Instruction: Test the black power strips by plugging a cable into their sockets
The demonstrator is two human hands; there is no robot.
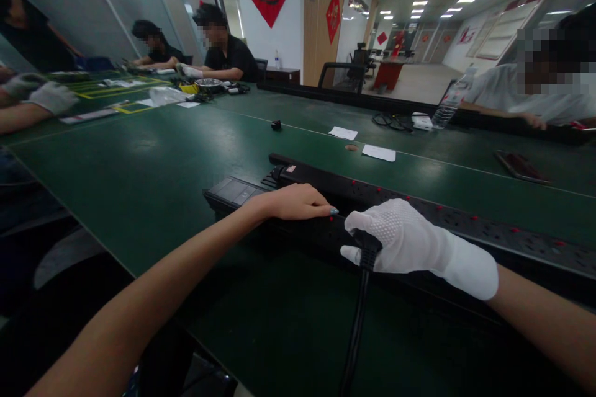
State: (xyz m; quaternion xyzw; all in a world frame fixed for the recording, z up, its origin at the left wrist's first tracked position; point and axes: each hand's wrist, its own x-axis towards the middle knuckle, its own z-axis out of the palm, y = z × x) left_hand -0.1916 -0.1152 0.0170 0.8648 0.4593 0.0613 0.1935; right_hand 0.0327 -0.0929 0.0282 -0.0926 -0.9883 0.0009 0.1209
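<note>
My bare left hand [298,201] lies over a long black power strip [235,191], its fingers bent over the far side and partly hidden, its thumb along the top. In my right hand [403,236], in a white dotted glove, is a black power plug [370,247], pinched between thumb and fingers. A thick black cord [355,335] hangs from the plug toward the front edge of the table. The plug is just above or against the strip's top; I cannot tell whether it sits in a socket. Behind both hands lies a second black power strip [395,195] with red dots.
The green table [139,161] carries paper slips [379,152], a small black part [276,125], a phone [519,166], a water bottle [454,99] and a thin black cable [391,121]. People sit at the far left and far right; a co-worker's gloved hand [53,98] is at the left.
</note>
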